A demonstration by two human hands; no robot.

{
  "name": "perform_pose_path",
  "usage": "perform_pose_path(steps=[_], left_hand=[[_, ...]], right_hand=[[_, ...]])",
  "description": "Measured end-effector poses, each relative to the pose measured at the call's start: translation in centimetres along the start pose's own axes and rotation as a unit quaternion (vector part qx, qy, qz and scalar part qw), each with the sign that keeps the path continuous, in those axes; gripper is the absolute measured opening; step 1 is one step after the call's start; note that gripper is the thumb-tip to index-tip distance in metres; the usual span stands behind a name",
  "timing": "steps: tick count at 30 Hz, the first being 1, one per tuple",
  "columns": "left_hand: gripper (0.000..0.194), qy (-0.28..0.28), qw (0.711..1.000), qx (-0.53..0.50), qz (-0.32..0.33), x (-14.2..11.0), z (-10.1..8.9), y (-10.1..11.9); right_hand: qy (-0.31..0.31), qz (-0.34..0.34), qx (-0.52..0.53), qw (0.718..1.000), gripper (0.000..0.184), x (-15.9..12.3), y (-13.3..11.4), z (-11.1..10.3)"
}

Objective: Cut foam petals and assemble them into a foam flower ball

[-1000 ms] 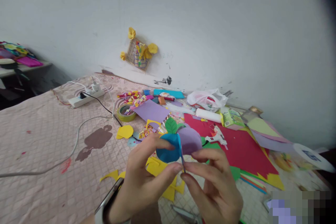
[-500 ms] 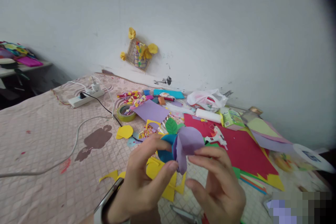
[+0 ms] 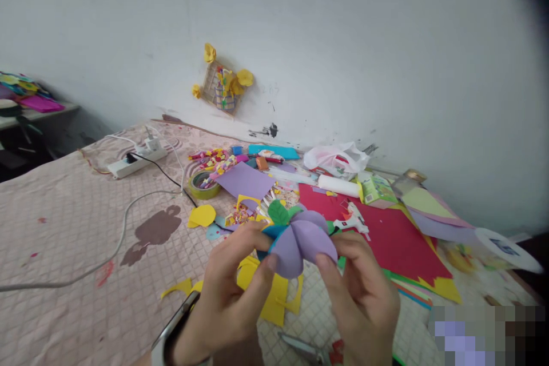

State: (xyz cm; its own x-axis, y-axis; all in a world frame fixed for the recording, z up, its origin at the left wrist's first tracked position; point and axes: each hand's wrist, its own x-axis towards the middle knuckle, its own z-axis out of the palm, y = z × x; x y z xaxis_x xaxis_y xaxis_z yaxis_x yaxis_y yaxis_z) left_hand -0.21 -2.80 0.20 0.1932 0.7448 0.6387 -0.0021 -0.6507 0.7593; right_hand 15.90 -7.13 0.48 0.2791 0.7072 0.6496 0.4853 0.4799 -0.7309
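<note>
On my head feed, the left hand (image 3: 234,289) and right hand (image 3: 364,291) hold a purple-and-blue craft piece (image 3: 288,254) above the desk (image 3: 81,223); a glue gun (image 3: 354,223) lies on a red sheet (image 3: 407,243).

No text can be read with certainty. Faint handwritten figures, perhaps a three-digit number, stand on the wall (image 3: 270,89) above the table's (image 3: 86,211) far edge, too pale to make out. Near that edge, toward the far right corner, a green-and-white box (image 3: 378,190) bears print too small to read. By the right edge, a round white lid (image 3: 511,254) carries a blurred dark-blue mark.
</note>
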Motion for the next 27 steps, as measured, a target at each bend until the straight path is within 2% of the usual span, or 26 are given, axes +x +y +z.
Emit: perform_pose_path(steps=[7, 11, 14, 18, 22, 27], left_hand=[[0.015, -0.006, 1.000, -0.018, -0.016, 0.2, 0.0, 0.3], [0.014, 0.008, 1.000, 0.002, -0.024, -0.1, 0.0, -0.1], [0.014, 0.015, 1.000, 0.004, -0.016, 0.0, 0.1, -0.2], [0.014, 0.017, 1.000, -0.004, -0.012, 0.2, 0.3, -0.1], [0.011, 0.008, 0.999, -0.025, -0.018, 0.1, 0.1, -0.1], [0.006, 0.024, 0.999, -0.030, -0.010, 0.0, -0.1, 0.0]], right_hand=[[-0.010, 0.062, 0.053, 0.997, 0.017, -0.3, 0.8, -0.4], [-0.002, 0.061, 0.053, 0.997, 0.021, -0.4, 0.8, -0.4], [0.006, 0.026, 0.023, 0.999, 0.017, -0.4, 0.5, -0.4], [0.000, -0.069, -0.038, 0.997, 0.012, -0.4, -0.2, -0.3], [-0.054, -0.111, -0.089, 0.988, 0.022, -0.4, -0.6, -0.1], [-0.112, -0.145, -0.140, 0.973, 0.030, -0.4, -0.8, -0.3]])
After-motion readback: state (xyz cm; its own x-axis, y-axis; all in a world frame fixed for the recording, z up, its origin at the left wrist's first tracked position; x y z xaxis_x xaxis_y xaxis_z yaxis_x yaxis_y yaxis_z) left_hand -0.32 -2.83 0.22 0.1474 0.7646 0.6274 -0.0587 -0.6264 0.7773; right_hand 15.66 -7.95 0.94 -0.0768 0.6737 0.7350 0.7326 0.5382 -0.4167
